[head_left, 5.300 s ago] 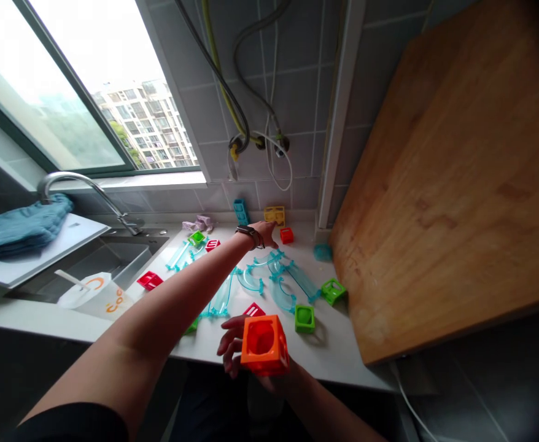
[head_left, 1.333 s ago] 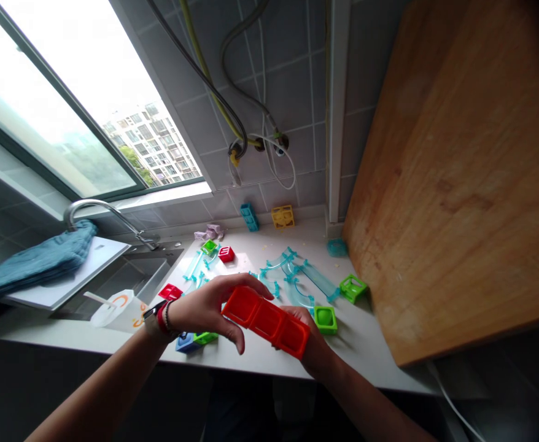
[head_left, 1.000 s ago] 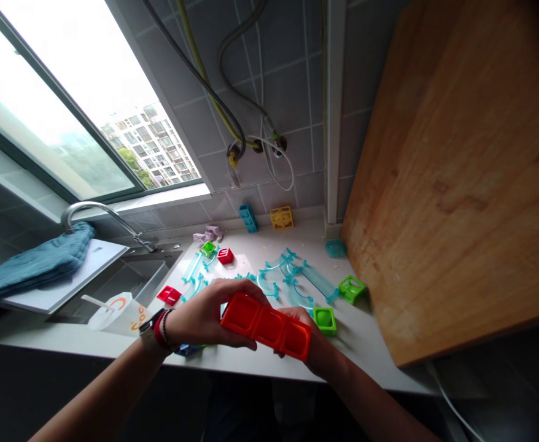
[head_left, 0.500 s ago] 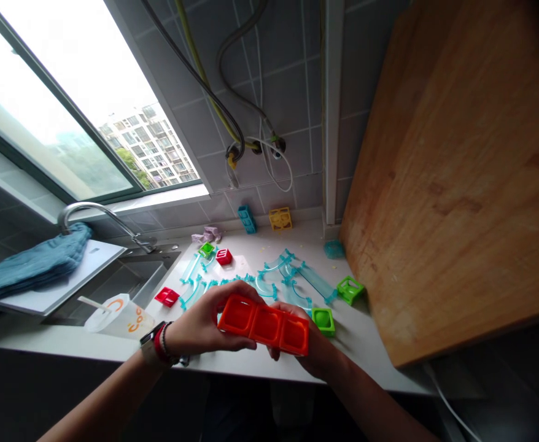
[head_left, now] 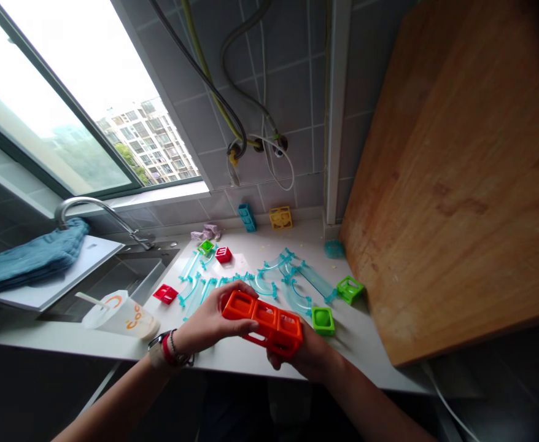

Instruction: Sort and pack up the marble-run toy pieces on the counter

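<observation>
Above the counter's front edge, both hands hold a row of joined orange-red hollow plastic blocks (head_left: pixel 264 318). My left hand (head_left: pixel 207 322) is closed on the left end, its thumb lying along the near face. At the right end my right hand (head_left: pixel 309 353) grips from behind and below, its fingers mostly hidden. Just beyond the hands lie several clear teal track pieces (head_left: pixel 292 288). A green block (head_left: pixel 323 321) sits right of my right hand, and another green block (head_left: pixel 349 289) is farther right. To the left rest a red block (head_left: pixel 165 294) and a second red block (head_left: pixel 223 255).
A drink cup with a straw (head_left: pixel 121 314) stands at the left, by the sink (head_left: pixel 143 276) and tap (head_left: pixel 99 209). Blue (head_left: pixel 247 218) and yellow (head_left: pixel 280 217) blocks stand against the wall. A large wooden board (head_left: pixel 463 184) leans on the right.
The orange-red block row has tilted so more of its near side shows. My left thumb has moved from underneath onto its face. The view has shifted slightly.
</observation>
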A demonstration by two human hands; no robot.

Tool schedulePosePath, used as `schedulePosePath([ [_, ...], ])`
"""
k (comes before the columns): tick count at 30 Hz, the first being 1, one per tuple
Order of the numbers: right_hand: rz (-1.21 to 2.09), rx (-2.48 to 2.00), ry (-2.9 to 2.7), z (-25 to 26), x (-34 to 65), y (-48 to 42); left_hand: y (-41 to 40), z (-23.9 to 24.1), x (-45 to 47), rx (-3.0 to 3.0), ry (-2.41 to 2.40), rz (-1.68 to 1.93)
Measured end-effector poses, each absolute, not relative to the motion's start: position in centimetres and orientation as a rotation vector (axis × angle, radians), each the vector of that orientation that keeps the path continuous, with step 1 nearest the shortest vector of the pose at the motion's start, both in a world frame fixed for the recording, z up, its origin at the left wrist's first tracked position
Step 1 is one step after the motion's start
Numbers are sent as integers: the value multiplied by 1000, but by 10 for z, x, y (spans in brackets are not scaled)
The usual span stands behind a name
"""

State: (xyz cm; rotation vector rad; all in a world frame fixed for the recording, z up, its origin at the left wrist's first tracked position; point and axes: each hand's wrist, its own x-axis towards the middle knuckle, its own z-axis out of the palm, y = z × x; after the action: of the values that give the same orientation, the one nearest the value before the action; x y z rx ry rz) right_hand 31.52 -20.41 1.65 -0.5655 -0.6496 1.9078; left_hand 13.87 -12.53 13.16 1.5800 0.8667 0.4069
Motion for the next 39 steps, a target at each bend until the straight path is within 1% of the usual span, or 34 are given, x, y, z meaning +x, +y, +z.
schedulePosePath([
  [3, 1992, -606, -531, 9, 316, -203, -125, 128, 143, 1459, 988, 446],
  [6, 1947, -602, -456, 12, 319, -200, -125, 127, 143, 1235, 1057, 565],
  [13, 1461, -676, -598, 32, 325, -199, -138, 118, 132, 794, 1032, 788],
  [16, 1362, -737, -670, 31, 323, -204, -157, 99, 135, 716, 999, 843],
  [19, 1236, -795, -809, 26, 327, -208, -173, 77, 144, 635, 950, 809],
  [22, 1128, -866, -994, 21, 335, -207, -177, 62, 151, 542, 868, 752],
  [24, 1093, -905, -1030, 19, 338, -205, -172, 58, 152, 510, 810, 784],
  [30, 1074, -953, -975, 32, 338, -192, -148, 67, 149, 629, 795, 951],
  [35, 887, -1018, -1091, 63, 340, -183, -128, 84, 157, 745, 689, 1033],
  [39, 818, -1066, -1269, 90, 339, -178, -114, 89, 155, 698, 578, 1056],
])
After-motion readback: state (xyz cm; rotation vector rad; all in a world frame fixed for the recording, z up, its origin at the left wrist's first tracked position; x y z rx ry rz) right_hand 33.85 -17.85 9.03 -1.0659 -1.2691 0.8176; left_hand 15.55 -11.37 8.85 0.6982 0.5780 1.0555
